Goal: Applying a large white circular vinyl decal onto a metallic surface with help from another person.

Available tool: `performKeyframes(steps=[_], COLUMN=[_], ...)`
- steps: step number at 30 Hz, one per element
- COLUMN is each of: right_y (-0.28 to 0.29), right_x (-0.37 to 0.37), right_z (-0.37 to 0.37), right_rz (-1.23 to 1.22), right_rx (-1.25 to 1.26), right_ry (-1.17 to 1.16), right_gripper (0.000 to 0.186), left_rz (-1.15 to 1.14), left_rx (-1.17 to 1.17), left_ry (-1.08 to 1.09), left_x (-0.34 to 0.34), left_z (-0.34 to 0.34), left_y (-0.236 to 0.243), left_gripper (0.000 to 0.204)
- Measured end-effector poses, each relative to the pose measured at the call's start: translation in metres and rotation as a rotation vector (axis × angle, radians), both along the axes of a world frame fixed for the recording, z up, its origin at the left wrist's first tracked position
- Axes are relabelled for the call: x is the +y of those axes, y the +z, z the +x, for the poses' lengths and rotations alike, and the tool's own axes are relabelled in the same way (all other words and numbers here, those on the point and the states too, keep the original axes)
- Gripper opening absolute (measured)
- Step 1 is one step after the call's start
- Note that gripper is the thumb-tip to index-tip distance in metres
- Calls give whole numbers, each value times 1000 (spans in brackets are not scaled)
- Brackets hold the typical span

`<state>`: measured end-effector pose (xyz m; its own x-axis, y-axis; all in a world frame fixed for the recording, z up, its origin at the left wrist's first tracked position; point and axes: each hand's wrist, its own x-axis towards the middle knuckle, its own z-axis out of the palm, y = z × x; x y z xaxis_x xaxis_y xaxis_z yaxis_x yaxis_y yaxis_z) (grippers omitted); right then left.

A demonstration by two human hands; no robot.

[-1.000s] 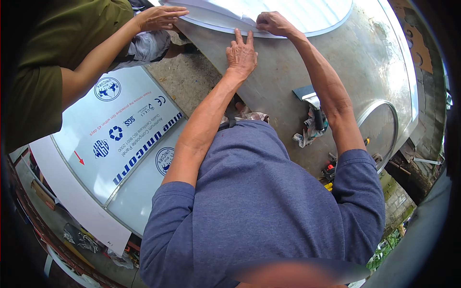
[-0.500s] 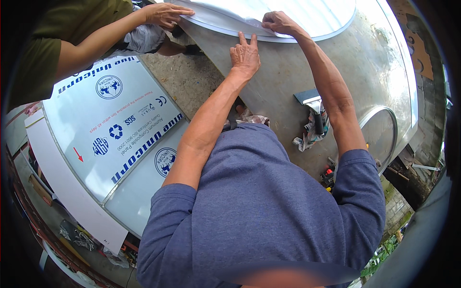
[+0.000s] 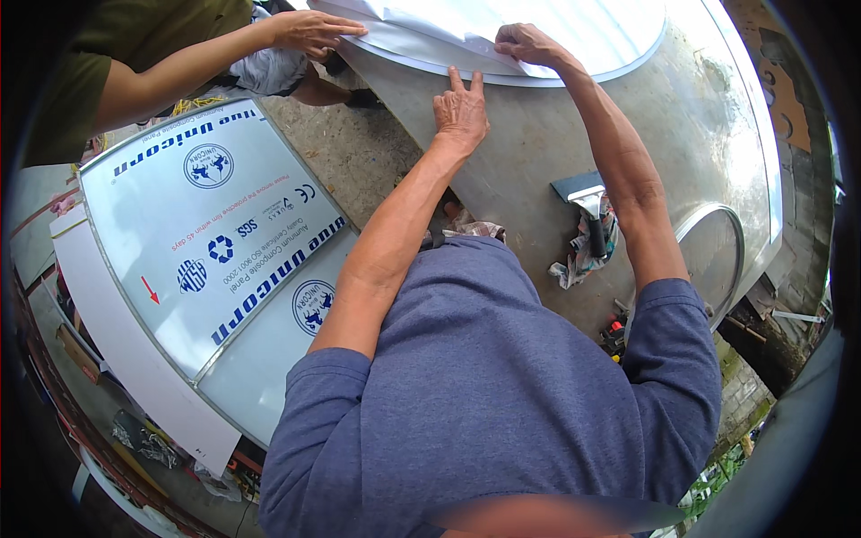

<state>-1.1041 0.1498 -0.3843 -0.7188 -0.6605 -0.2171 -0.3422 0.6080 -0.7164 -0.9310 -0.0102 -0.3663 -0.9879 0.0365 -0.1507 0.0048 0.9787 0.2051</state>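
Note:
A large round white panel point(image 3: 619, 73) with a pale grey-blue rim lies at the far edge of the metal-topped table. Loose white film point(image 3: 430, 27) covers it, raised in folds along the near side. My right hand point(image 3: 531, 45) is closed in a pinch on the film's edge. My left hand point(image 3: 462, 112) rests beside the rim with two fingers stretched out and spread, their tips at the panel's edge; its other fingers are curled. At the upper left, another person's hand point(image 3: 316, 34) reaches flat to the panel's left edge.
A wide scraper point(image 3: 587, 211) with a black handle lies on a crumpled rag point(image 3: 574, 260) on the table point(image 3: 529, 179). A round metal ring point(image 3: 737, 238) and small red-and-black tools point(image 3: 614, 336) are at the right. Film-covered panels point(image 3: 179, 251) stand left, past a floor gap.
The whole view has shifted slightly, so things sit a little lower. My right hand still pinches the film, and my left hand stays at the rim.

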Motion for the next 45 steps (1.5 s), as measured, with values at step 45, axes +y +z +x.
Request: performKeyframes(steps=[45], right_y=[1], right_x=[35], right_z=[15], right_rz=[-33], right_rx=[-9], right_ry=[-68], right_gripper=[23], left_rz=[32], left_rx=[34], left_ry=[-19], left_x=[-1], left_z=[3], left_y=[2], left_gripper=[87])
